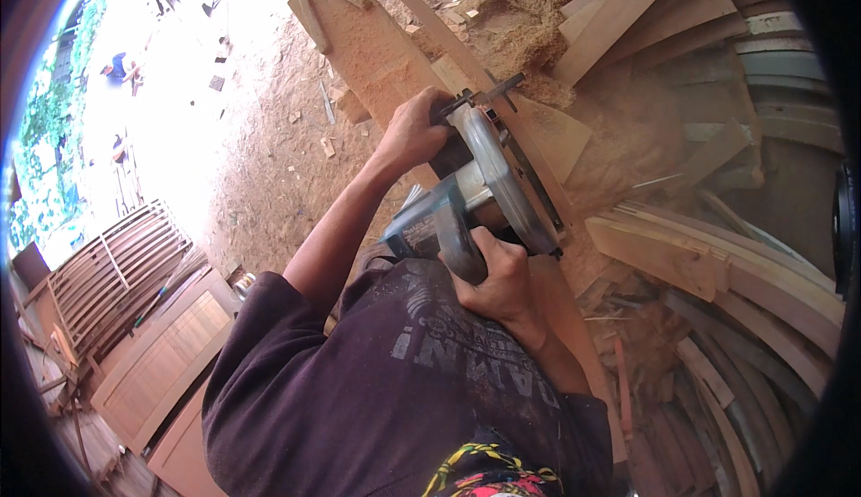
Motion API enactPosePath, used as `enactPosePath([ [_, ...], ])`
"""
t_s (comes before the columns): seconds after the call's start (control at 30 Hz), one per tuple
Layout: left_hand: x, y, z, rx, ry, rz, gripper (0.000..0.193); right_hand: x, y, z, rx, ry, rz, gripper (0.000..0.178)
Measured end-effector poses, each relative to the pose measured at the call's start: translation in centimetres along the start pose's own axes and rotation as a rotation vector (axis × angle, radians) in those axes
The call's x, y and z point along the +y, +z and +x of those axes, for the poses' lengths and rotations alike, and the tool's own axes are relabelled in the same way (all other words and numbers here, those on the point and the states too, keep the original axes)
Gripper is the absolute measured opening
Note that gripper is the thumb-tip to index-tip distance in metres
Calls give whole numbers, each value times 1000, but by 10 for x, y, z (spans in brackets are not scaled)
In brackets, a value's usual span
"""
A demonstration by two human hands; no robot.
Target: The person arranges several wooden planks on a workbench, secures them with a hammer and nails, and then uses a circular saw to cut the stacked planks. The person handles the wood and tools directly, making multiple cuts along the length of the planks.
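Note:
A grey-and-blue circular saw (493,170) rests on a long wooden board (381,66) in front of my body. My right hand (498,282) wraps round its rear handle. At the saw's front end, my left hand (417,129) grips it, with some of the fingers hidden behind the saw. A dark metal guide bar (498,89) sticks out at the front, near my left hand. The blade is hidden under the guard and base. Sawdust covers part of the board, and thin sticks lie at its far end.
Cut planks (628,13) are piled at the far right, and long curved timbers (717,264) lie along the right. Sawdust and offcuts cover the ground (260,129). At left lie a panelled door (166,353) and a slatted wooden frame (117,268). Another person (117,68) is far off.

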State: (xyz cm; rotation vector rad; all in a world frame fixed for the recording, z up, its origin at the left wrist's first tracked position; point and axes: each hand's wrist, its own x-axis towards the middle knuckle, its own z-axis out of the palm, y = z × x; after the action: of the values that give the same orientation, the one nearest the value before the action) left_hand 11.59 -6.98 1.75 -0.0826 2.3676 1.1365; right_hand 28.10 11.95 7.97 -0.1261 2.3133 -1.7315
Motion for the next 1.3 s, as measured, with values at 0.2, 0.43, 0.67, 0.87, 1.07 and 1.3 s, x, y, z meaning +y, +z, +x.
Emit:
enactPosePath([
  [0.2,-9,0,4,7,6,8,49,1,3,0,10,-11,1,23],
  [0.43,-27,4,11,-2,1,-62,49,2,1,0,27,-33,-6,28],
  [0.67,-34,1,15,-17,-18,-94,49,4,4,0,64,-89,13,28],
  [0.87,-33,-5,16,-30,-10,-72,48,3,7,1,60,-69,28,32],
  [1.07,-22,-5,12,-17,-38,-29,48,6,9,-1,47,-70,35,39],
  [1.3,-31,-7,16,-13,-41,-82,47,7,9,0,9,-45,28,41],
])
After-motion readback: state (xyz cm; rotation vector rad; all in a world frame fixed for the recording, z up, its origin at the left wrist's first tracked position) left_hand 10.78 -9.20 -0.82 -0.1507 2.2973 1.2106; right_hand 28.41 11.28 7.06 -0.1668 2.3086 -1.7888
